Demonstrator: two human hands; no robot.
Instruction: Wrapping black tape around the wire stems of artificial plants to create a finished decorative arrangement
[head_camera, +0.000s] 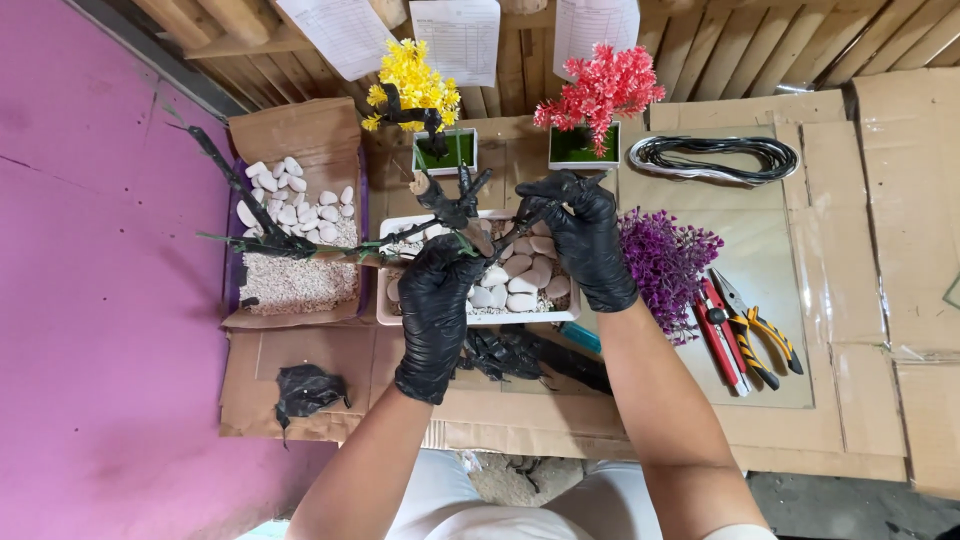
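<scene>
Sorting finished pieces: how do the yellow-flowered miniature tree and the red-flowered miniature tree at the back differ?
The yellow-flowered miniature tree shows a dark bare trunk and stands left; the red-flowered miniature tree hides its trunk under foliage and stands right. Both stand in small white rectangular pots with green tops.

Both black-gloved hands work over a white tray (392, 312) of white stones: the left hand (437, 300) grips a dark branched stem (300, 245) lying leftward, and the right hand (580, 235) pinches a twig tip. Purple foliage (665, 260) and pliers (755, 330) lie just right.
</scene>
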